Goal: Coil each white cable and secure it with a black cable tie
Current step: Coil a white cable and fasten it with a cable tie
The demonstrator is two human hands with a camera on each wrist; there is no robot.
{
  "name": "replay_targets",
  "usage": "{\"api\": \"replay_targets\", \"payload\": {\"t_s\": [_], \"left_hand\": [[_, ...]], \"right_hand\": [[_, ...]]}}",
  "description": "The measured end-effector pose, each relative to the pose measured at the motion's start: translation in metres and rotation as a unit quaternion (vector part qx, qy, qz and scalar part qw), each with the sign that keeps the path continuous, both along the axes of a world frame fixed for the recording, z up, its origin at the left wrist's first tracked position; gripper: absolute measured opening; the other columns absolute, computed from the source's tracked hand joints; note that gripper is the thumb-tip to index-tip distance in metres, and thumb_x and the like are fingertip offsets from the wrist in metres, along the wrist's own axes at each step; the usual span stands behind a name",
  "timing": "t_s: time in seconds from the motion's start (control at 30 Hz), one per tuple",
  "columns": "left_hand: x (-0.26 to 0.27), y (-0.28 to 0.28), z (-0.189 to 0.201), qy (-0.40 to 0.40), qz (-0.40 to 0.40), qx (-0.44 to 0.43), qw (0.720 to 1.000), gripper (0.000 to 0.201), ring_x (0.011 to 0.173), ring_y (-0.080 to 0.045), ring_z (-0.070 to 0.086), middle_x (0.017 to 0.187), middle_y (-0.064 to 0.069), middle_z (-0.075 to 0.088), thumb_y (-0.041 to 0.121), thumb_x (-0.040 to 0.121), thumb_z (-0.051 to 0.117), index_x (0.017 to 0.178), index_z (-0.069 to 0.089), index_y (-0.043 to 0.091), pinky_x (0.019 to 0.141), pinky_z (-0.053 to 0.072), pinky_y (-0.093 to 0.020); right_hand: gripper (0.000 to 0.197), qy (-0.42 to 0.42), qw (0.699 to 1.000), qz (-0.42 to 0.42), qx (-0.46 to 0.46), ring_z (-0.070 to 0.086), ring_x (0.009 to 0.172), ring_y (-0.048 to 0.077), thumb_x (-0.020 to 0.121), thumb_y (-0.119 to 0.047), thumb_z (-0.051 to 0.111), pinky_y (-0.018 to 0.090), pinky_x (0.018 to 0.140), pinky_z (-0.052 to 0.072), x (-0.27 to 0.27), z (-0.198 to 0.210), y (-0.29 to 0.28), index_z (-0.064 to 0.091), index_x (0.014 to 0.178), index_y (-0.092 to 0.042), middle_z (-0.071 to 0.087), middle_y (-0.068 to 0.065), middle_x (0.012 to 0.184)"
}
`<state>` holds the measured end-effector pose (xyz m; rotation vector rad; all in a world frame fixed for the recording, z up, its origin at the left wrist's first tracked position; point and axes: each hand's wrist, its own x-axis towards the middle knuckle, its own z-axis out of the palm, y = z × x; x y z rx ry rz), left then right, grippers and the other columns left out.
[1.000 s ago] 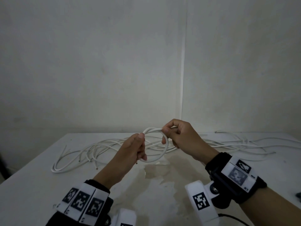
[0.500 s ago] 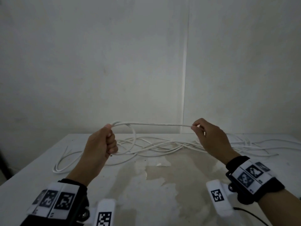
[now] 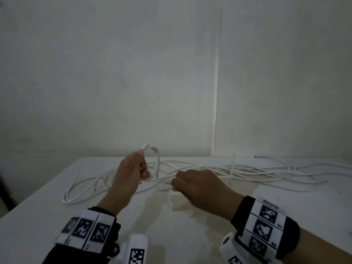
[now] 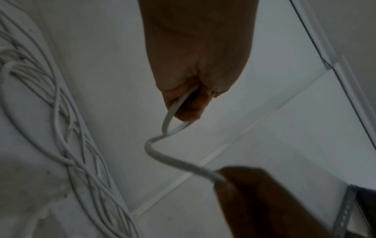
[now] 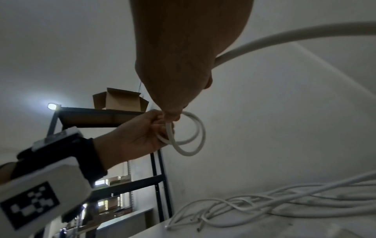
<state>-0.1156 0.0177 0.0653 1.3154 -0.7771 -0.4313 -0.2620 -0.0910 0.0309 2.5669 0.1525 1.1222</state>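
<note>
My left hand (image 3: 143,171) grips a small coil of white cable (image 3: 157,164) held upright above the table; two loops show in the right wrist view (image 5: 192,138). The same cable runs from the coil down to my right hand (image 3: 174,186), which holds it just right of and below the left hand. In the left wrist view the cable (image 4: 162,154) bends from my left hand's fingers (image 4: 189,111) into the right hand (image 4: 244,185). Behind the right hand the free length (image 5: 274,38) trails off to the right.
Several loose white cables (image 3: 266,173) lie tangled across the far half of the white table (image 3: 38,216), with ends near its left side (image 3: 95,189). Walls meet behind the table. A dark shelf rack (image 5: 154,177) with a cardboard box (image 5: 120,99) stands to the left.
The right hand, which had drawn the cable out taut to the right, has come back in and down close to the left hand. The left hand has shifted right with the coil.
</note>
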Motion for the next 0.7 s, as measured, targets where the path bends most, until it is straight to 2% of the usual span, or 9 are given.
{"api": "replay_targets", "payload": {"t_s": [0.1, 0.17, 0.23, 0.33, 0.43, 0.5, 0.6, 0.63, 0.7], "left_hand": [[-0.015, 0.001, -0.004, -0.071, -0.025, 0.035, 0.997, 0.036, 0.044, -0.008, 0.045, 0.05, 0.002, 0.046, 0.019, 0.099, 0.034, 0.066, 0.041, 0.008, 0.045, 0.039, -0.013], [-0.024, 0.003, -0.006, -0.126, -0.041, 0.052, 0.99, 0.038, 0.046, -0.001, 0.048, 0.055, 0.002, 0.052, 0.021, 0.099, 0.033, 0.068, 0.047, 0.004, 0.047, 0.039, -0.012], [-0.031, 0.006, -0.005, -0.135, -0.062, 0.053, 0.988, 0.038, 0.05, 0.001, 0.052, 0.06, -0.001, 0.055, 0.017, 0.099, 0.032, 0.076, 0.054, -0.003, 0.049, 0.042, -0.011], [-0.037, 0.009, 0.0, -0.173, -0.076, 0.075, 0.979, 0.039, 0.044, -0.002, 0.048, 0.049, 0.005, 0.052, 0.01, 0.099, 0.031, 0.067, 0.052, 0.002, 0.046, 0.036, -0.01], [-0.04, 0.01, 0.005, -0.114, -0.118, 0.106, 0.981, 0.039, 0.04, -0.006, 0.032, 0.046, 0.007, 0.041, 0.02, 0.099, 0.03, 0.063, 0.043, 0.012, 0.041, 0.028, -0.017], [-0.043, 0.008, 0.006, -0.089, -0.14, 0.116, 0.979, 0.037, 0.04, -0.006, 0.027, 0.047, 0.008, 0.037, 0.024, 0.099, 0.03, 0.066, 0.041, 0.012, 0.04, 0.024, -0.018], [-0.046, 0.006, 0.007, -0.079, -0.157, 0.117, 0.977, 0.041, 0.039, -0.006, 0.023, 0.046, 0.008, 0.033, 0.028, 0.1, 0.028, 0.066, 0.044, 0.012, 0.039, 0.02, -0.017], [-0.046, 0.005, 0.008, -0.07, -0.164, 0.115, 0.977, 0.042, 0.038, -0.006, 0.022, 0.046, 0.008, 0.032, 0.028, 0.1, 0.027, 0.066, 0.046, 0.012, 0.038, 0.02, -0.016], [-0.046, 0.007, 0.008, -0.059, -0.178, 0.118, 0.975, 0.038, 0.037, -0.006, 0.019, 0.045, 0.008, 0.031, 0.025, 0.099, 0.029, 0.067, 0.044, 0.01, 0.037, 0.019, -0.016]], "right_hand": [[0.019, -0.021, 1.0, 0.014, 0.003, 0.052, 0.054, 0.016, 0.087, -0.024, 0.048, 0.024, 0.037, 0.032, 0.008, 0.01, 0.014, 0.063, 0.077, -0.016, 0.058, -0.003, 0.069], [0.02, -0.046, 0.998, 0.033, 0.032, 0.052, 0.055, 0.016, 0.085, -0.022, 0.049, 0.025, 0.039, 0.035, 0.013, 0.017, 0.018, 0.066, 0.08, -0.014, 0.06, -0.002, 0.07], [0.02, -0.061, 0.993, 0.054, 0.08, 0.055, 0.06, 0.016, 0.086, -0.022, 0.048, 0.026, 0.042, 0.04, 0.015, 0.021, 0.017, 0.066, 0.08, -0.013, 0.062, -0.001, 0.071], [0.022, -0.055, 0.981, 0.07, 0.174, 0.057, 0.064, 0.013, 0.088, -0.026, 0.048, 0.029, 0.049, 0.046, 0.012, 0.026, 0.011, 0.064, 0.082, -0.012, 0.064, 0.0, 0.073], [0.028, -0.062, 0.957, 0.061, 0.276, 0.046, 0.063, 0.007, 0.083, -0.038, 0.052, 0.022, 0.055, 0.039, 0.005, 0.032, 0.005, 0.061, 0.08, -0.012, 0.062, -0.001, 0.068], [0.032, -0.06, 0.958, 0.052, 0.275, 0.043, 0.061, 0.006, 0.082, -0.042, 0.051, 0.022, 0.056, 0.037, 0.003, 0.034, 0.002, 0.06, 0.08, -0.011, 0.061, -0.001, 0.067], [0.034, -0.058, 0.955, 0.051, 0.285, 0.046, 0.063, 0.005, 0.082, -0.043, 0.049, 0.017, 0.056, 0.037, 0.002, 0.036, -0.002, 0.063, 0.083, -0.011, 0.061, -0.009, 0.07], [0.035, -0.058, 0.948, 0.05, 0.308, 0.047, 0.062, 0.002, 0.082, -0.044, 0.049, 0.015, 0.056, 0.037, 0.0, 0.038, -0.004, 0.063, 0.085, -0.012, 0.058, -0.015, 0.069], [0.033, -0.049, 0.929, 0.045, 0.363, 0.051, 0.063, 0.002, 0.084, -0.043, 0.049, 0.016, 0.058, 0.042, -0.002, 0.041, -0.012, 0.064, 0.085, -0.014, 0.057, -0.016, 0.069]]}}
